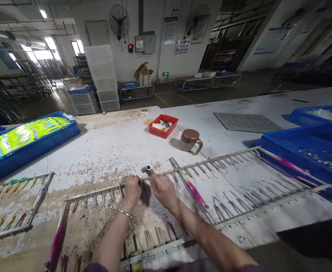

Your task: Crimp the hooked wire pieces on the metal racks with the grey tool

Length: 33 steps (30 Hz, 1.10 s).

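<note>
Past your purple sleeves (96, 268), your right hand (163, 189) is clamped on a metal tool (146, 169). Your left hand (132, 190) curls at the hook rack rail (98, 191); whether gripping, I can't tell.

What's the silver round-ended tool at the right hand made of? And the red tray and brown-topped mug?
Silver round-ended tool: probably metal, from its grey shine. Red rectangular tray: likely smooth plastic, by its even colour and thin walls. Brown-topped mug: maybe plastic or ceramic; its smooth surface leaves that open.

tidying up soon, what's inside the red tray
The red tray holds a cream piece and small dark and white bits. Whatever lies beneath them is covered and can't be seen.
</note>
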Each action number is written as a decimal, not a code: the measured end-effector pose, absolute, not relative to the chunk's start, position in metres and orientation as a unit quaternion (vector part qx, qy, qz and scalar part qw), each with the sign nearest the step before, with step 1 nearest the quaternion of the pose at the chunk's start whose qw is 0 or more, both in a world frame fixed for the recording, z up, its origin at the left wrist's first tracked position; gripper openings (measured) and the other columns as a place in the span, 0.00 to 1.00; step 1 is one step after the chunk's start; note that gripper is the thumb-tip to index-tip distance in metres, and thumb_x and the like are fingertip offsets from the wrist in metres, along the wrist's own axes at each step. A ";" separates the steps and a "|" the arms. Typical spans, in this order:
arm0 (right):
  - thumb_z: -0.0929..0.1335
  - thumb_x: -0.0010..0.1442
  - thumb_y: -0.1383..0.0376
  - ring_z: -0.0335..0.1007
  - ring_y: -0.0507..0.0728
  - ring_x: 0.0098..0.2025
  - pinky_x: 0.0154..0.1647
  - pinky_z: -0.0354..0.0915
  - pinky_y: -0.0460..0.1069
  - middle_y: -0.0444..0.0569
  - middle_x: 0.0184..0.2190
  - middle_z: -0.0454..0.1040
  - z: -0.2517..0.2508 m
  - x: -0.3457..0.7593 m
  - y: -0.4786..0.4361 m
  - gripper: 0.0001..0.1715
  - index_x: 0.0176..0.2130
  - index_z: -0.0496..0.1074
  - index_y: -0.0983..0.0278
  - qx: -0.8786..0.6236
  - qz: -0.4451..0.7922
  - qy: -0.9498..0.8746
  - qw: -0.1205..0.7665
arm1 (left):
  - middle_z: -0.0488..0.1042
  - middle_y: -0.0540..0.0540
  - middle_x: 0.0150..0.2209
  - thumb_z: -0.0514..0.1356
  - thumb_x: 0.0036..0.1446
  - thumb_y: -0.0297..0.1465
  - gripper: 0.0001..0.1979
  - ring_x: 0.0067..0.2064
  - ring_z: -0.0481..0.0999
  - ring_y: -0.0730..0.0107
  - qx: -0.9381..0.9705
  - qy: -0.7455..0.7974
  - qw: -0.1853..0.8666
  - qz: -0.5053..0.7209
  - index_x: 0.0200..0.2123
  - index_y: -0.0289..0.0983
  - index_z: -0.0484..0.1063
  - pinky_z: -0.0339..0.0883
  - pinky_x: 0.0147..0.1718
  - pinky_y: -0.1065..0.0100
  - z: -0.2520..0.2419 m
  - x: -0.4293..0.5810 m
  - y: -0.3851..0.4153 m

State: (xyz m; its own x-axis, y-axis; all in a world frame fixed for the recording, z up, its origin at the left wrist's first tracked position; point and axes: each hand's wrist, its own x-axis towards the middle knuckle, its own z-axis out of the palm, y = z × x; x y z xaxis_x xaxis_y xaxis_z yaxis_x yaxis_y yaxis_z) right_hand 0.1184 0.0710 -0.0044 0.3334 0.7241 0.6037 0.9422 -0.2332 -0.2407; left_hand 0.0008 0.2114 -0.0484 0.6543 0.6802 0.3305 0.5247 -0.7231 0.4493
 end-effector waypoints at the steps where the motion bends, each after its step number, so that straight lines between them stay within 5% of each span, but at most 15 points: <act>1: 0.57 0.79 0.59 0.74 0.55 0.25 0.26 0.63 0.47 0.49 0.27 0.80 -0.006 0.118 0.071 0.28 0.65 0.76 0.62 -0.763 -0.180 -0.553 0.282 | 0.76 0.43 0.34 0.60 0.61 0.19 0.09 0.40 0.76 0.60 0.895 0.338 0.159 0.243 0.31 0.37 0.73 0.64 0.42 0.63 -0.048 0.001 0.211; 8: 0.58 0.79 0.59 0.80 0.57 0.34 0.34 0.69 0.47 0.54 0.38 0.84 -0.005 0.119 0.070 0.30 0.71 0.69 0.63 -0.774 -0.158 -0.540 0.290 | 0.77 0.43 0.35 0.61 0.61 0.20 0.08 0.41 0.76 0.61 0.895 0.343 0.160 0.235 0.31 0.36 0.73 0.64 0.42 0.64 -0.049 0.003 0.212; 13: 0.62 0.76 0.60 0.77 0.57 0.29 0.29 0.66 0.47 0.49 0.31 0.83 -0.003 0.115 0.068 0.25 0.66 0.76 0.58 -0.805 -0.067 -0.551 0.210 | 0.76 0.44 0.33 0.60 0.61 0.19 0.10 0.39 0.76 0.62 0.896 0.347 0.165 0.225 0.30 0.37 0.72 0.64 0.41 0.64 -0.047 0.002 0.211; 18: 0.58 0.79 0.59 0.82 0.58 0.40 0.39 0.73 0.48 0.56 0.45 0.85 -0.003 0.115 0.067 0.29 0.70 0.70 0.63 -0.772 -0.118 -0.536 0.320 | 0.78 0.43 0.36 0.61 0.62 0.20 0.08 0.42 0.76 0.60 0.896 0.348 0.165 0.220 0.32 0.37 0.73 0.65 0.43 0.63 -0.044 0.002 0.210; 23: 0.59 0.78 0.57 0.79 0.57 0.30 0.30 0.69 0.47 0.49 0.32 0.84 -0.006 0.117 0.072 0.26 0.66 0.75 0.56 -0.796 -0.090 -0.540 0.258 | 0.77 0.44 0.34 0.59 0.61 0.19 0.10 0.41 0.77 0.61 0.897 0.353 0.164 0.209 0.31 0.37 0.74 0.66 0.43 0.63 -0.040 0.001 0.210; 28: 0.58 0.79 0.58 0.81 0.56 0.37 0.36 0.69 0.46 0.55 0.41 0.85 -0.004 0.118 0.071 0.29 0.72 0.69 0.61 -0.797 -0.119 -0.519 0.283 | 0.78 0.42 0.37 0.60 0.62 0.20 0.08 0.43 0.77 0.60 0.898 0.350 0.165 0.207 0.33 0.36 0.75 0.66 0.44 0.64 -0.037 0.001 0.210; 33: 0.59 0.78 0.57 0.77 0.56 0.29 0.28 0.65 0.46 0.49 0.31 0.83 -0.009 0.115 0.072 0.27 0.66 0.76 0.57 -0.783 -0.102 -0.560 0.250 | 0.79 0.43 0.35 0.61 0.61 0.19 0.08 0.41 0.78 0.61 0.898 0.354 0.171 0.200 0.32 0.35 0.75 0.67 0.44 0.64 -0.036 0.000 0.212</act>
